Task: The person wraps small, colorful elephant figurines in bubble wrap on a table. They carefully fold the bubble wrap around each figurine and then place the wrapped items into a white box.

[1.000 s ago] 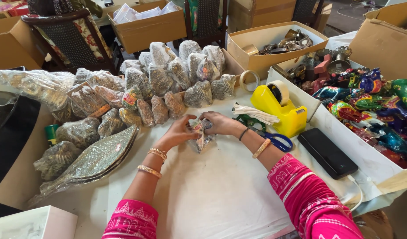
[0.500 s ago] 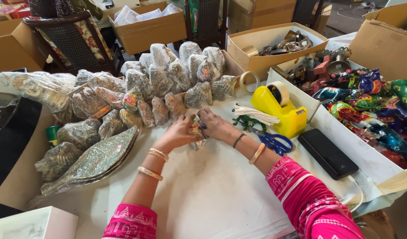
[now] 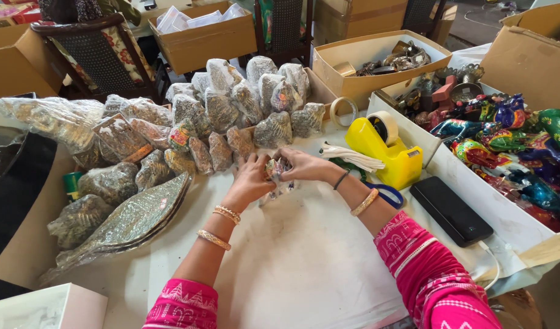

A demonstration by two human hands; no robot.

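A person in pink sleeves is gripping a small plastic-wrapped metal piece (image 3: 276,176) over a white-covered table (image 3: 304,274). The piece is showing dull grey through crinkled clear wrap. It is sitting between both hands: the left hand (image 3: 252,180) is closing on its near side, the right hand (image 3: 301,164) is pinching its top, and wrap is trailing out below the fingers onto the table. A heap of similar wrapped pieces (image 3: 231,116) is lying just beyond the hands, with a yellow tape dispenser (image 3: 383,149) standing to the right.
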